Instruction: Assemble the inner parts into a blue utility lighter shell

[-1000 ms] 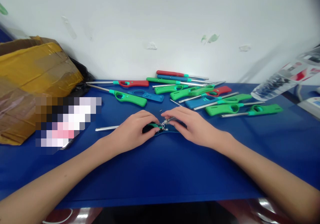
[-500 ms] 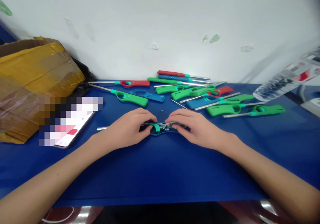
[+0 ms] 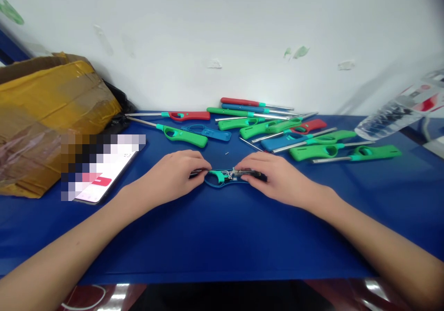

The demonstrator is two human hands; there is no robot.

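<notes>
Between my hands lies an opened blue gas lighter (image 3: 218,178), its half casing showing a teal trigger, white wires and a clear part inside. My left hand (image 3: 176,172) pinches its narrow front end, thumb and fingertips closed on it. My right hand (image 3: 277,178) grips the handle end, with a dark piece between thumb and fingers. The lighter's metal rod is hidden by my left hand. Just beyond the lighter, a tiny metal pin (image 3: 227,153) rests on the blue tabletop (image 3: 222,237).
Several red, blue and green long lighters, such as a green one (image 3: 187,137), lie along the wall. Next to it is a loose blue casing half (image 3: 215,133). A phone (image 3: 104,177) and a taped cardboard box (image 3: 62,117) sit left; a plastic bottle (image 3: 385,117) lies right.
My left hand's fingers have slid slightly left along the lighter, uncovering more of the trigger area. The metal rod seen left of that hand is now hidden. The view has shifted slightly.
</notes>
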